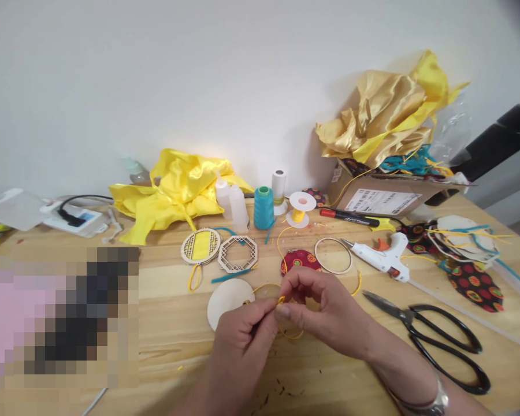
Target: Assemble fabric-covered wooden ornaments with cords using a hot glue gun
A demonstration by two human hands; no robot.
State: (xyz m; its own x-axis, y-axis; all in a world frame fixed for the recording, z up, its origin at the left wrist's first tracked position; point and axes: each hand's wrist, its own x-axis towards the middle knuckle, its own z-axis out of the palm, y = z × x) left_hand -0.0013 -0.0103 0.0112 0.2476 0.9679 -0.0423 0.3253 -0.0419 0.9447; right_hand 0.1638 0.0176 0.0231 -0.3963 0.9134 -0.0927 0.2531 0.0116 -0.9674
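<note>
Both hands meet at the middle front, above the wooden table. Thumb and fingers of my left hand pinch a small looped bit of yellow cord. My right hand grips the same cord from the right, thumb against fingertips. Loose cord trails around the hands and up toward a white spool of yellow cord. Partly behind my left hand lies a pale round disc. A red patterned fabric piece shows just beyond my right hand, beside a thin wooden ring.
Black-handled scissors and a white glue gun lie right on the table. Farther back stand a teal thread cone, white bottles, yellow fabric and a cardboard box. A pixelated area covers the left front.
</note>
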